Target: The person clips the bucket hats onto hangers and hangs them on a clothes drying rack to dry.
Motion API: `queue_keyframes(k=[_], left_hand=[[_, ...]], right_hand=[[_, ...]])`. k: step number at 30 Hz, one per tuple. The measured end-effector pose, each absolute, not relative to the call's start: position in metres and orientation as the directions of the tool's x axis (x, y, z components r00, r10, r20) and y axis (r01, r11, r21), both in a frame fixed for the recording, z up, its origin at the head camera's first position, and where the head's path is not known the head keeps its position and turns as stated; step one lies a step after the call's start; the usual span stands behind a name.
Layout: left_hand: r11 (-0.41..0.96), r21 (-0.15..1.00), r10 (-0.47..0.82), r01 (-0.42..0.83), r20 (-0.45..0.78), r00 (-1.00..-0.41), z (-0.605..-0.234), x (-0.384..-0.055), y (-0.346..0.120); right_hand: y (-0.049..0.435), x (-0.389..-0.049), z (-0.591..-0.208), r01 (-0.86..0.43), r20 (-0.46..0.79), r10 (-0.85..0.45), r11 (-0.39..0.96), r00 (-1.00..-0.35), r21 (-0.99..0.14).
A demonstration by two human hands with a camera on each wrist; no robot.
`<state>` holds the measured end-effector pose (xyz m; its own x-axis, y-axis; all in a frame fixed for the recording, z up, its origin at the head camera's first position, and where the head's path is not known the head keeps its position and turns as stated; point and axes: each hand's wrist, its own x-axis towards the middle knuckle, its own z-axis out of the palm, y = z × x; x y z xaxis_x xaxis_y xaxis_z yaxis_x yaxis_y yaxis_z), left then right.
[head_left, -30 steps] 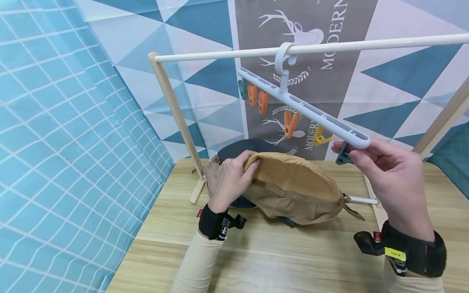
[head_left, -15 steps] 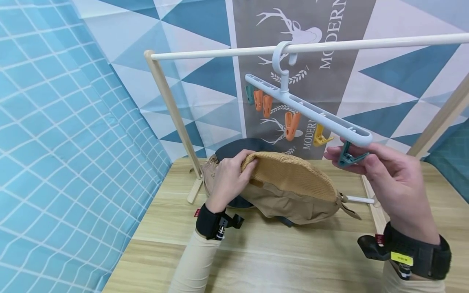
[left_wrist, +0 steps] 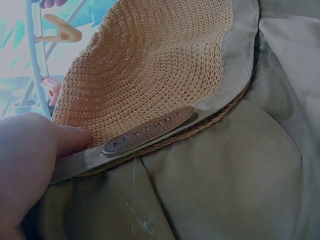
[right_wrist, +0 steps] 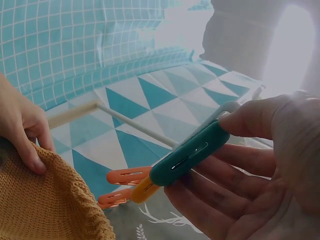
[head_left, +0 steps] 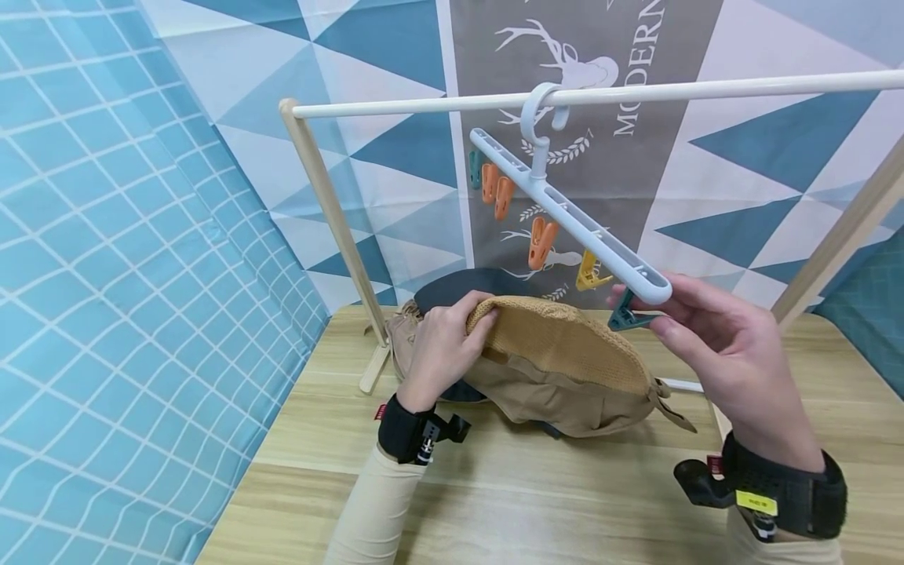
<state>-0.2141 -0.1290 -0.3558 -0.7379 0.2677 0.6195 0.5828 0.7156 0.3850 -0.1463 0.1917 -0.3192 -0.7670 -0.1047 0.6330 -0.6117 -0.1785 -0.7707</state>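
My left hand [head_left: 446, 345] grips the edge of a hat with a tan woven part [head_left: 565, 337] and khaki cloth, holding that edge raised. In the left wrist view, my thumb lies on the woven side near a brown leather label [left_wrist: 150, 131]. A pale blue clip hanger [head_left: 565, 212] hangs by its hook from the white rail. At its near end, my right hand [head_left: 720, 345] pinches a dark green clip [right_wrist: 190, 154] between thumb and fingers. Orange clips [head_left: 542, 242] and a yellow clip [head_left: 592, 271] hang farther along, with another green clip [head_left: 475, 169] at the far end.
The white rail [head_left: 410, 104] rests on wooden posts [head_left: 332, 212] standing on the wood-grain table [head_left: 297, 486]. Under and behind the hat lies dark navy cloth [head_left: 473, 284]. A blue checked sheet [head_left: 127, 314] borders the left, and a patterned cloth hangs behind.
My right hand has drawn the hanger's near end leftward, swinging the clips with it. My left hand has kept its grip on the hat's edge and barely moved.
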Motion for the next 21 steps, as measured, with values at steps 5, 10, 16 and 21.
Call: queue_keyframes(k=[5,10,16,21], left_hand=[[0.720,0.381,0.271,0.580,0.615,-0.740,-0.355,-0.213,-0.128],[0.737,0.360,0.270,0.572,0.618,-0.738,-0.354,-0.210,-0.125],[0.753,0.293,0.290,0.589,0.656,-0.697,-0.355,-0.203,-0.116],[0.772,0.237,0.302,0.589,0.679,-0.669,-0.355,-0.197,-0.107]], right_hand=[[0.188,-0.144,-0.316,-0.608,0.625,-0.123,-0.155,-0.770,-0.779],[0.181,-0.145,-0.311,-0.648,0.666,-0.227,-0.159,-0.710,-0.745],[0.170,-0.144,-0.311,-0.635,0.634,-0.187,-0.064,-0.750,-0.770],[0.162,-0.147,-0.316,-0.642,0.647,-0.101,-0.083,-0.755,-0.762]])
